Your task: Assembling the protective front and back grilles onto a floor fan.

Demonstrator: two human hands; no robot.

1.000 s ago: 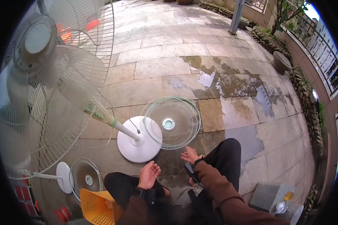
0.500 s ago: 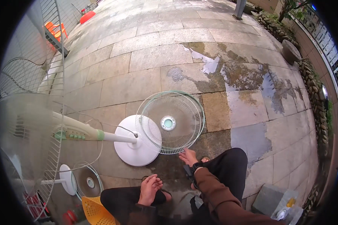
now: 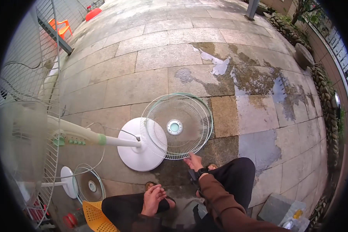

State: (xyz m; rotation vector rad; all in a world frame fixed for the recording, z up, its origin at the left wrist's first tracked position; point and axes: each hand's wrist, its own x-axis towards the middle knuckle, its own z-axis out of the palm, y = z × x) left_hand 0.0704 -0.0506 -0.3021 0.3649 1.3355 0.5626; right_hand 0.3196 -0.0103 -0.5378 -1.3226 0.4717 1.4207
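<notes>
A round wire fan grille (image 3: 154,116) with a pale green centre is in front of me, overlapping a white round fan base (image 3: 142,160); a second, green-edged ring (image 3: 205,103) shows behind it. At the near edge of the grille is my right hand (image 3: 194,161), its fingers closed at the rim. My left hand (image 3: 152,199) hovers over my left knee, empty, with loosely bent fingers. From the white base a pole leads left to a cream fan body (image 3: 79,133) with green buttons. A large wire grille (image 3: 52,166) and blurred fan blades (image 3: 21,147) fill the left side.
Another fan base (image 3: 68,182) and grille (image 3: 91,189) lie at lower left, near a yellow perforated plastic seat (image 3: 94,216). Wet patches (image 3: 259,147) mark the stone paving. A grey block (image 3: 275,210) lies at lower right; an orange chair (image 3: 62,28) stands far left.
The view has shifted slightly, so the large grille at left sits a little farther left. My right hand stays at the grille's rim; my left hand's fingers have bent a little more.
</notes>
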